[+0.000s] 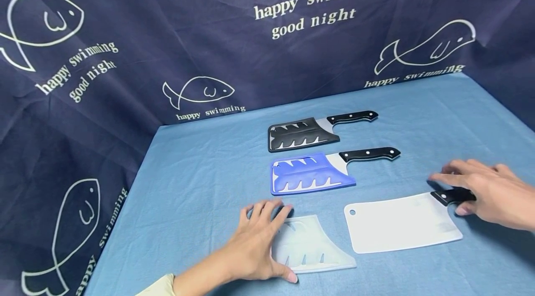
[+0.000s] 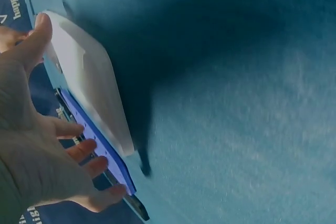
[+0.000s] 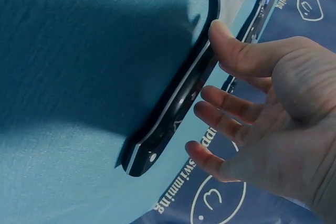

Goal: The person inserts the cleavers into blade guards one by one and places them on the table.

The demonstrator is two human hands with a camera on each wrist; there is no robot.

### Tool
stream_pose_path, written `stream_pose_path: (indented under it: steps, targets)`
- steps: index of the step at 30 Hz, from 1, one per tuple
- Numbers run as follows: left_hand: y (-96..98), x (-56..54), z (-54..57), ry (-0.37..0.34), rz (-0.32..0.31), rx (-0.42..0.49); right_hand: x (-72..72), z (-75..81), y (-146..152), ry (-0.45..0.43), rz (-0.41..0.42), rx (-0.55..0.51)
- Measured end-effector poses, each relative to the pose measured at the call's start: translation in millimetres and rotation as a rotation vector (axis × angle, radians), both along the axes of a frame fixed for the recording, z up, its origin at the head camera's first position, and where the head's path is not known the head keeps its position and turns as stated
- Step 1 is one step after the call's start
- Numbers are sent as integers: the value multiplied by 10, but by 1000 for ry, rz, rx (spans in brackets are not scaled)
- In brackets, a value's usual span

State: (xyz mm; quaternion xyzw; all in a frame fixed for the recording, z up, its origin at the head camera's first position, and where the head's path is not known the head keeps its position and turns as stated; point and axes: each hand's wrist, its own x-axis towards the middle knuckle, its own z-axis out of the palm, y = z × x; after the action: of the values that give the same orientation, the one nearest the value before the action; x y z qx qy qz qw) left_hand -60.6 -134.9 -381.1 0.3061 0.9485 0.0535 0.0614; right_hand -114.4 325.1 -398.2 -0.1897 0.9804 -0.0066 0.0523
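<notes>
A translucent white blade cover (image 1: 311,246) lies at the front of the table. My left hand (image 1: 255,242) arches over its left end, fingers spread at the far edge and thumb by the near edge. In the left wrist view, the fingers stay spread apart beside the cover (image 2: 92,72). To its right lies a bare cleaver (image 1: 401,224) with a whitish blade and a black riveted handle. My right hand (image 1: 491,189) hovers round that handle (image 3: 176,106), thumb tip right at it, the other fingers apart and loosely bent in the right wrist view.
Behind lie two more cleavers with black handles, one in a blue cover (image 1: 309,174) and a farther one in a black cover (image 1: 298,135). A blue cloth covers the table (image 1: 188,180). A navy curtain (image 1: 209,31) with fish drawings and lettering stands behind and to the left.
</notes>
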Motion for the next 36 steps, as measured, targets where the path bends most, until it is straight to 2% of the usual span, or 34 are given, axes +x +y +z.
stream_pose_path:
  steps: [5,9,11,17,20,27,36]
  targets:
    - [27,54,-15,-47,54,-44,-3,-43,14,1,14,-1]
    - [49,63,-26,-77,72,-56,15,-56,10,29,52,-21]
    - [58,66,-22,-88,69,-55,26,-60,13,57,80,-46]
    - [74,72,-5,-117,62,-33,49,-98,47,221,177,-141]
    - [81,73,-1,-114,67,-25,45,-134,79,284,214,-192]
    - [95,66,4,-96,74,-10,22,-193,129,329,253,-288]
    - [92,53,4,-108,84,17,52,-182,78,390,259,-278]
